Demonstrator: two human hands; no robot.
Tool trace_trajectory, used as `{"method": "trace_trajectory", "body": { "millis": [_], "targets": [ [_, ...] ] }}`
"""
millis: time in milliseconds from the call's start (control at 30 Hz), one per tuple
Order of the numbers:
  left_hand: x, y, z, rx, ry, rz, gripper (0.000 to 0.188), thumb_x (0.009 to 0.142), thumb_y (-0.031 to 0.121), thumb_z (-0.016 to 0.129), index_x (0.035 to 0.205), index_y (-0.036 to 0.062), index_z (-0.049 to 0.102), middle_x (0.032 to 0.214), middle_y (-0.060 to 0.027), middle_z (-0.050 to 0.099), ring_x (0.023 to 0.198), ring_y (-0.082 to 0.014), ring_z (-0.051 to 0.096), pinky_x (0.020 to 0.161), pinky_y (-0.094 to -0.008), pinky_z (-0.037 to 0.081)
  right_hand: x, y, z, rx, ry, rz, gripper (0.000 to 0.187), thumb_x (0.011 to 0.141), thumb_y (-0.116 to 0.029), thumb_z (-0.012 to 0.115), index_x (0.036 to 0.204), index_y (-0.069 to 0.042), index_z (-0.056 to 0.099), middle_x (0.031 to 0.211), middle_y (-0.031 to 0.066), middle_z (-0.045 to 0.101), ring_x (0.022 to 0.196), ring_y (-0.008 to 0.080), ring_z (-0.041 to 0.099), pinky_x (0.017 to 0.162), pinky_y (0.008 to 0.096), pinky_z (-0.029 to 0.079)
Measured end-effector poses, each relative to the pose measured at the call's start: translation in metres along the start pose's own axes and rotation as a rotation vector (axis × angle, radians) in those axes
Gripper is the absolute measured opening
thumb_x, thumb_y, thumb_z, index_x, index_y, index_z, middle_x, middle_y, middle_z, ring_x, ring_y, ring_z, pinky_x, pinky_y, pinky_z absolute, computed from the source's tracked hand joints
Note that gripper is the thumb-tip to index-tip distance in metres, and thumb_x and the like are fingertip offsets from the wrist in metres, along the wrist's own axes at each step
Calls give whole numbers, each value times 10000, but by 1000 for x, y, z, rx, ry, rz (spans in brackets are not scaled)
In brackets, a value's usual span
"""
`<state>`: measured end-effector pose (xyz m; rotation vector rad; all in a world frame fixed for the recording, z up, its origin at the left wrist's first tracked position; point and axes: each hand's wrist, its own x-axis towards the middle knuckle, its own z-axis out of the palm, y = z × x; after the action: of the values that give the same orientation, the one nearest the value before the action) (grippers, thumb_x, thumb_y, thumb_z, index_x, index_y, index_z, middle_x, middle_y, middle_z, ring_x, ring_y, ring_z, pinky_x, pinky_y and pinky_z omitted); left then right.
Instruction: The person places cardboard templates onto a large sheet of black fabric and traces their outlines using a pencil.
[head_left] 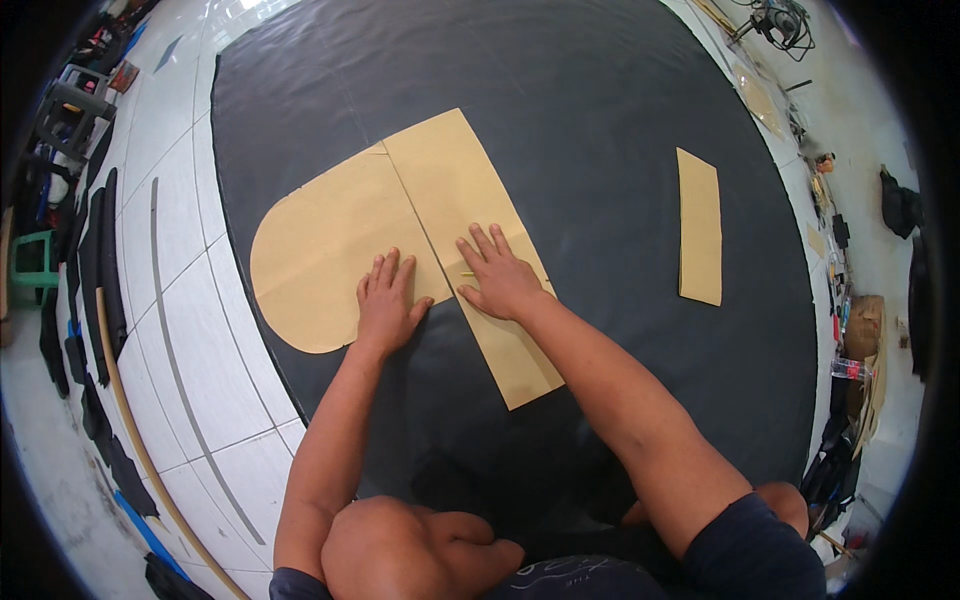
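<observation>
Landmark: the long tan panel, flat on the black sheet. Its long axis runs steeply from far-left to near-right, near end toward the person.

Rounded tan piece lies flat just left of the panel, straight edge along the panel's left edge. Key relation: that seam. It reads as a thin dark line, so nearly or just touching; can't tell which along its whole length. Far ends roughly line up; panel runs past the rounded piece at the near end.

Right grip: palm down on the panel, fingers spread, nothing clasped, thumb by the seam. It's the nearer one to panel. Left grip: flat on the rounded piece, left of the panel, also clasping nothing. Small yellow sliver by the right thumb, can't identify.

Room: wide stretch of sheet right of panel, up to a card strip. Tight left: the rounded end sits near the sheet edge, tile floor beyond.
</observation>
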<state>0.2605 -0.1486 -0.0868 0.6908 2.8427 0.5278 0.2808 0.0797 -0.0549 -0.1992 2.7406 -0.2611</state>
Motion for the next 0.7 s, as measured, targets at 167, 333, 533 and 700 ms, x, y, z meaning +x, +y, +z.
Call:
{"method": "trace_trajectory", "body": {
  "millis": [167,333,533,700],
  "targets": [
    [1,0,0,-11,5,2,739,853,384,715,1479,124,419,1586,-165,304,1473,-365,259,1161,-518,218,1,0,-2,-10,-19,4,784,940,-505,557,1571,-169,234,1652,110,129,1519,372,94,1019,468,508],
    [0,0,-2,-12,22,0,741,850,378,717,1479,120,419,1583,-169,308,1471,-369,260,1159,-520,217,1,-2,-6,-33,-28,-6,790,942,-516,554,1573,-171,227,1652,110,127,1518,374,98,1008,471,517],
    [-1,-1,1,-6,35,9,746,846,372,718,1479,115,419,1579,-178,312,1468,-378,262,1155,-526,219,-2,-7,-6,-28,-31,17,794,943,-525,550,1571,-159,232,1652,108,126,1516,377,104,1014,464,514],
    [-1,-1,-1,-33,5,-3,768,835,352,734,1488,116,404,1591,-178,287,1477,-383,238,1165,-517,208,-2,-9,-7,-35,-41,26,793,949,-523,536,1574,-150,220,1653,108,122,1518,373,97,1023,466,506]
  ]
}}
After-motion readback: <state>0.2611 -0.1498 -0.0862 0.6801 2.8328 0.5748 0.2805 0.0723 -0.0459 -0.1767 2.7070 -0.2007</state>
